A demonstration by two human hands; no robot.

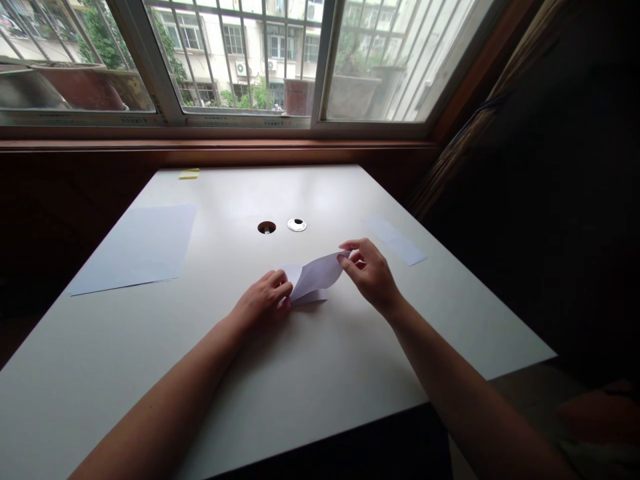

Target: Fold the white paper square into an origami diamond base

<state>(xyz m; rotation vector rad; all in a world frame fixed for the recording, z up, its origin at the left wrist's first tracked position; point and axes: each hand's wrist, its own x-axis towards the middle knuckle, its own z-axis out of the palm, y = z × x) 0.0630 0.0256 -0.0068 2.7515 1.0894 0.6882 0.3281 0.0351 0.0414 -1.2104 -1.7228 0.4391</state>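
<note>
A small folded sheet of white paper [314, 279] lies near the middle of the white table [310, 373]. My left hand [265, 300] presses its fingers closed on the paper's left end, against the tabletop. My right hand [367, 270] pinches the paper's right tip between thumb and fingers and holds that end lifted a little off the table.
A flat white sheet [137, 248] lies at the left of the table and a narrow paper strip [395, 240] at the right. A cable hole [267, 227] and its round cap [297, 225] sit behind the hands. A yellow sticky pad [189, 174] rests near the window sill.
</note>
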